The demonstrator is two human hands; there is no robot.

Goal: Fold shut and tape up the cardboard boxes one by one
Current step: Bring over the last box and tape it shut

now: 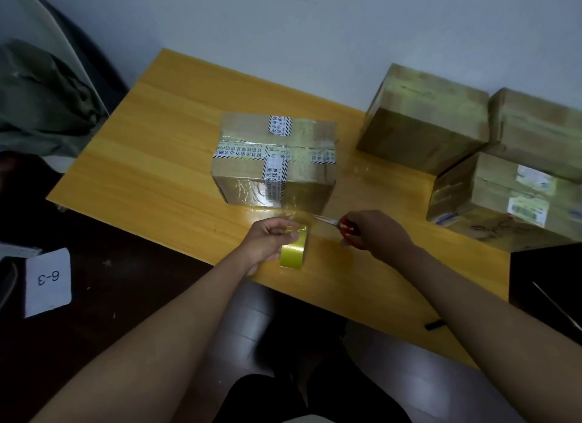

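wooden table [157, 158], box [274, 161] mid-surface

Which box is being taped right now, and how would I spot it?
On the yellow wooden table, look at the cardboard box standing alone in the middle, just beyond the left hand with the tape roll. Unlike the three boxes clustered on the right, it carries crossed white strips with black printing.
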